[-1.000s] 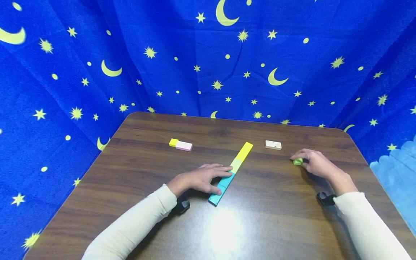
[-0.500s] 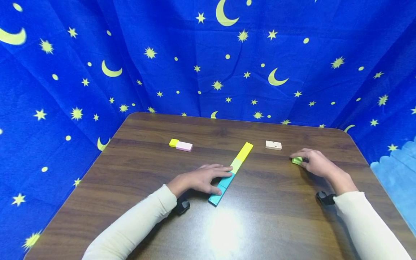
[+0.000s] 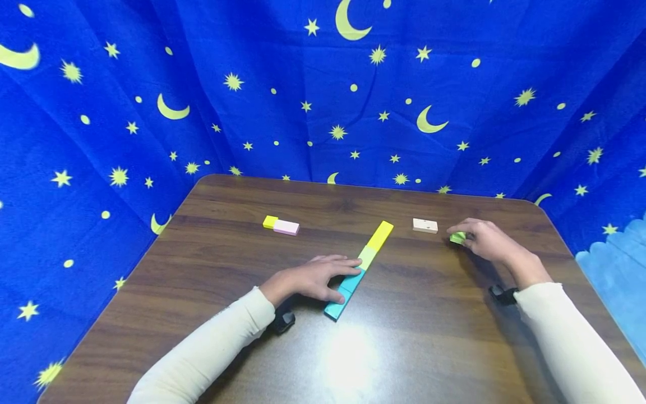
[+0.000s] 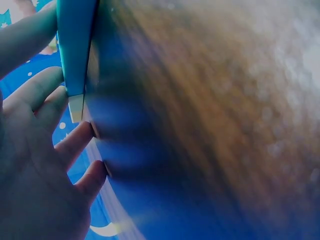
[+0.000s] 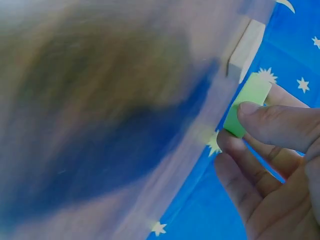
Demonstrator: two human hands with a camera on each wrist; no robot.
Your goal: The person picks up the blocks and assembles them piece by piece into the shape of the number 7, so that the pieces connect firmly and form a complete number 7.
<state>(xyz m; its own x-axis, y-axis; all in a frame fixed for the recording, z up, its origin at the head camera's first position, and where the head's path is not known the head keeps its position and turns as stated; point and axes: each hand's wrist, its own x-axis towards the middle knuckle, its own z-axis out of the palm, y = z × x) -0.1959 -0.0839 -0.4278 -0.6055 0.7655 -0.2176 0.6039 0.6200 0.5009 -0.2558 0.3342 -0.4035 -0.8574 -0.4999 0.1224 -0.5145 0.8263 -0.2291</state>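
Observation:
A slanting row of flat blocks lies mid-table: teal (image 3: 351, 282) at the near end, pale green (image 3: 367, 257) in the middle and yellow (image 3: 380, 235) at the far end. My left hand (image 3: 315, 278) rests against the row's left side, its thumb and fingers spread and touching the teal part. In the left wrist view the teal block (image 4: 77, 45) runs along the fingertips. To the right, my right hand (image 3: 492, 244) pinches a small light green block (image 5: 248, 102) between thumb and fingers, raised off the table. Part of that block is hidden by the thumb.
A whitish block (image 3: 425, 225) lies just left of the right hand. Toward the back left, a small yellow block (image 3: 270, 221) touches a pale pink block (image 3: 286, 226). The wooden table (image 3: 227, 241) ends at a blue curtain (image 3: 282, 112) with moons and stars.
My right hand has risen and shifted slightly away and left with the light green block, toward the whitish block. The left hand and the row have stayed put.

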